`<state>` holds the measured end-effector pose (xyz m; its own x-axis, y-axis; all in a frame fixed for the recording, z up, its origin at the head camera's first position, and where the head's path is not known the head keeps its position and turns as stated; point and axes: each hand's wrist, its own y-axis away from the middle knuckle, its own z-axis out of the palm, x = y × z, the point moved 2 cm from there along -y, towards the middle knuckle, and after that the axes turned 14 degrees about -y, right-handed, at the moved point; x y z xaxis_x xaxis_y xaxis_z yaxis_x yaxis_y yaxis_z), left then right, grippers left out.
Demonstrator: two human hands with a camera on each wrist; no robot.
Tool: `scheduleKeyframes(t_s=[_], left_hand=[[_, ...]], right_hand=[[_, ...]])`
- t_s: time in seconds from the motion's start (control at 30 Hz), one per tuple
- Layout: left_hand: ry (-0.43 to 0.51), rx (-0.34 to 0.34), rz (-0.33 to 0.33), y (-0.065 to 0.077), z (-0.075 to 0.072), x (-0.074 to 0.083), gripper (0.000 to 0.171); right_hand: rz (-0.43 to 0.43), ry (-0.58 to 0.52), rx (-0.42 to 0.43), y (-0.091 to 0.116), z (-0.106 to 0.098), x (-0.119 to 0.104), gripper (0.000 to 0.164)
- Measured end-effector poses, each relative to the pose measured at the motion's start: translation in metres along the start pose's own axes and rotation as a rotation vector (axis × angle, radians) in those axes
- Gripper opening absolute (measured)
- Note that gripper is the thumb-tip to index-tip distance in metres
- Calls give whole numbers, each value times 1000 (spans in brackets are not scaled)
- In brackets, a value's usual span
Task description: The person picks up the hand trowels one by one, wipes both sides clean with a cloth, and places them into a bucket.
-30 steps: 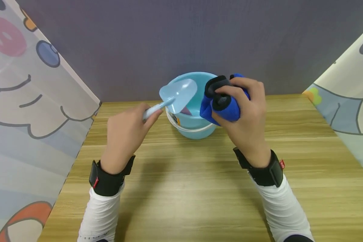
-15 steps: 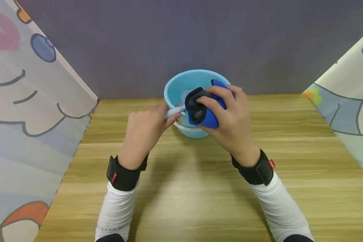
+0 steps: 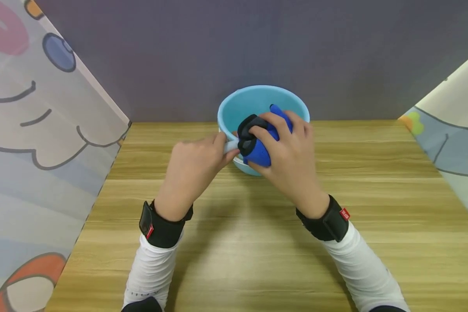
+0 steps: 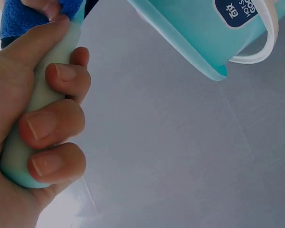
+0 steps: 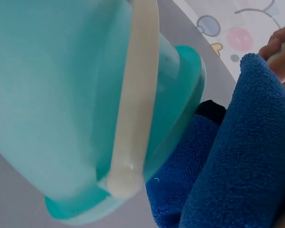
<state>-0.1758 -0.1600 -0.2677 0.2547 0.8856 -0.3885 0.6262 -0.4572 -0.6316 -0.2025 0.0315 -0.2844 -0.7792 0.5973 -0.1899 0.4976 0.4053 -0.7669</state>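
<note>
My left hand (image 3: 195,169) grips the pale handle of a light blue toy shovel (image 3: 231,146). In the left wrist view, the fingers curl round that handle (image 4: 45,95). A bunched blue terry cloth (image 3: 259,151) with black edging is in my right hand (image 3: 292,151), wrapped over the shovel's front end. The shovel's blade is hidden by the cloth and hand. Both hands are close together over the front rim of a light blue bucket (image 3: 263,88). In the right wrist view, the blue cloth (image 5: 242,156) hangs beside the bucket's rim.
The bucket stands at the back of the wooden table (image 3: 234,260), against a grey panel (image 3: 179,56). Its white carrying handle (image 5: 137,85) shows in the right wrist view. Cartoon-printed panels flank the table, left (image 3: 43,125) and right (image 3: 456,143).
My left hand has moved right with the shovel, and my right hand has come left and down with the cloth. The cloth now covers the blade, which showed bare a second ago.
</note>
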Motion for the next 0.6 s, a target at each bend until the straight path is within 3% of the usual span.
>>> scheduleKeyframes(t_s=[0.23, 0.6], left_hand=[[-27, 6, 11, 2, -3, 0, 47], [-26, 9, 20, 2, -6, -2, 48]], right_hand=[[34, 4, -38, 3, 5, -1, 61], [54, -25, -25, 0, 3, -3, 59]])
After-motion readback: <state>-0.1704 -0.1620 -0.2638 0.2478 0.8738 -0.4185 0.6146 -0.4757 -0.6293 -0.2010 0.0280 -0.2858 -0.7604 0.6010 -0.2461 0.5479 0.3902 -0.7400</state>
